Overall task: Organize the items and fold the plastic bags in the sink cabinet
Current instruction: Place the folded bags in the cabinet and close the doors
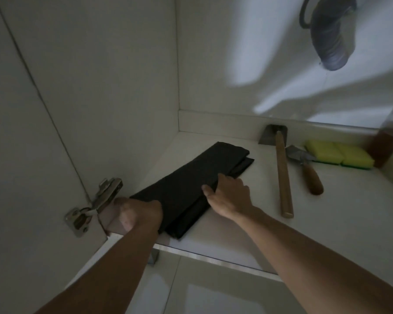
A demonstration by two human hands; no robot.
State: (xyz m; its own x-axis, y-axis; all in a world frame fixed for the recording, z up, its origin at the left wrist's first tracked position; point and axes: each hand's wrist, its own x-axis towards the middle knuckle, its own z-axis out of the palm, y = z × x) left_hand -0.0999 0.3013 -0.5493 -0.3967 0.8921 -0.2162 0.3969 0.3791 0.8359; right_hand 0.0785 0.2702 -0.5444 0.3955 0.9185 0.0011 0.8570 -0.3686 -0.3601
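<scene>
Plastic bags [191, 189], black and already folded into a long flat strip, lie on the cabinet floor [247, 234] toward its left side, running from the front edge back toward the rear corner, so as I judge it the folding is mostly done and what is left is one more fold or simply settling the stack in its place. From my head view, the only one I have, my left hand [132, 216] sits at the near end of the strip beside the door hinge [93, 205]; its fingers curl in over the edge of the bags, though the dim light and the angle keep me from seeing exactly how firmly they hold. My right hand [229, 196] rests on the right edge of the strip about midway along, thumb on top and the other fingers tucked against the side, pinching the layers together. The other items look largely ordered: a long wooden-handled tool [284, 177] lies well right of the bags, a shorter tool with a wooden handle [309, 171] just beside it, then yellow sponges [338, 154] and a bottle of brown liquid [386, 141] at the far right. A grey drain hose [327, 37] hangs above.
</scene>
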